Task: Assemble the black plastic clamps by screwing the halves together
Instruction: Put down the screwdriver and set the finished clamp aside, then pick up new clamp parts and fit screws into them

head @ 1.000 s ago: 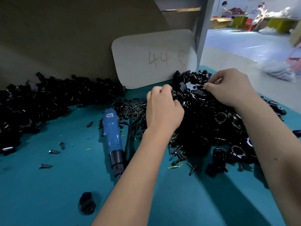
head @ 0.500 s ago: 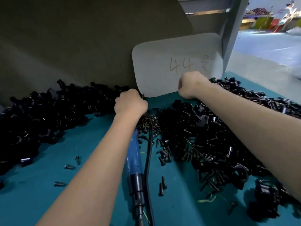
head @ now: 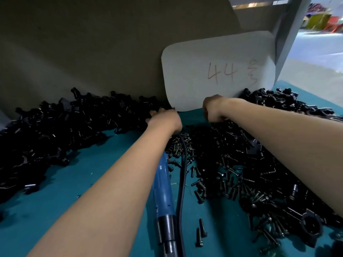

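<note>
Both bare forearms reach out across the teal felt-like tabletop point(head: 61, 197) toward the middle of the frame. Filling the left side sits a heap of glossy black plastic clamp parts point(head: 61, 127), knobbly and angular. The left hand point(head: 164, 120) is at that heap's right edge, knuckles up, fingertips among the pieces; whether it grips one I cannot tell. The right hand point(head: 213, 111) is curled into a fist just below the pale rounded card marked "44" point(head: 219, 71); what it holds, if anything, is hidden. The hands are apart, with bare teal between them. Under the right forearm spreads a second pile of black clamp halves point(head: 289, 106) mixed with dark metal screws point(head: 222, 175), short and ribbed. Under the left forearm lies the smooth blue plastic electric screwdriver point(head: 163, 193), black collar at lower centre, its black cable point(head: 182, 175) curving alongside.
</note>
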Demonstrator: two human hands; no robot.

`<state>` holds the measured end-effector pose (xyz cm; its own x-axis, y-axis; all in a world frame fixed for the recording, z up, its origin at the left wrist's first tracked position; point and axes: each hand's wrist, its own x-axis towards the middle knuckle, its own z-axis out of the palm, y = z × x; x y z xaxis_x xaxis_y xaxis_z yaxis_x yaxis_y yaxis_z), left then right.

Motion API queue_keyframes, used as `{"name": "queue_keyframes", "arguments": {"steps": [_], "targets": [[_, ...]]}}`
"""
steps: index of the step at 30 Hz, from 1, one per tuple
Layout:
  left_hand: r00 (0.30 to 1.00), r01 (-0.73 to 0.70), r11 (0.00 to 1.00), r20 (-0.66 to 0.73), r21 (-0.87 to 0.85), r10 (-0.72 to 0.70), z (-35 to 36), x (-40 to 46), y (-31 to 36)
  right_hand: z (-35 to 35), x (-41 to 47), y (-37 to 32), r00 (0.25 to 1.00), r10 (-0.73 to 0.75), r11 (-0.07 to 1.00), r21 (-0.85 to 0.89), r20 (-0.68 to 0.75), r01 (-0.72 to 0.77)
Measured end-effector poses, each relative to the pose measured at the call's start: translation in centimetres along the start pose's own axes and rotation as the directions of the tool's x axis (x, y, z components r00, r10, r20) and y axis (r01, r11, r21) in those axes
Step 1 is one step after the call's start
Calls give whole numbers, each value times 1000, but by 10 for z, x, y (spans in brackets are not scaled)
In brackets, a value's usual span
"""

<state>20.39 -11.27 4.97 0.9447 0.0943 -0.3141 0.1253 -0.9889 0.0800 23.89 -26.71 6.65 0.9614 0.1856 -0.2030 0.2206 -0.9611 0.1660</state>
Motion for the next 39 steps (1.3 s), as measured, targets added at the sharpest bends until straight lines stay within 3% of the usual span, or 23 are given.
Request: {"name": "queue_keyframes", "arguments": {"steps": [5,11,18,21,25,29,32,35,39], "targets": [[974,-120,989,-200,-86,101,-3,-16,-27,3,-7,-13,995,7,998,64,-101,-1],[974,-141,989,-186,-54,129,-2,-40,-71,0,-26,-42,991,-22,986,158,-128,43],[945,-57,993,-326,-102,21,18,-55,-112,12,-35,-54,970,117,910,414,-215,-18],[913,-63,991,-408,-119,9,24,-54,-110,15,-28,-58,974,88,884,468,-209,20],[879,-110,990,-456,91,140,24,-45,-102,16,-14,-71,980,9,855,510,-200,96],[881,-329,944,-359,5,308,25,-34,-104,9,7,-88,984,-120,910,381,-131,161],[872,-281,959,-428,-40,238,27,-31,-108,7,16,-101,975,-190,884,411,-119,223],[865,-125,991,-494,-38,90,28,-29,-112,8,21,-111,958,-217,827,485,-189,284],[856,30,994,-512,-102,-78,27,-34,-116,5,23,-109,960,-91,767,596,-266,238]]}}
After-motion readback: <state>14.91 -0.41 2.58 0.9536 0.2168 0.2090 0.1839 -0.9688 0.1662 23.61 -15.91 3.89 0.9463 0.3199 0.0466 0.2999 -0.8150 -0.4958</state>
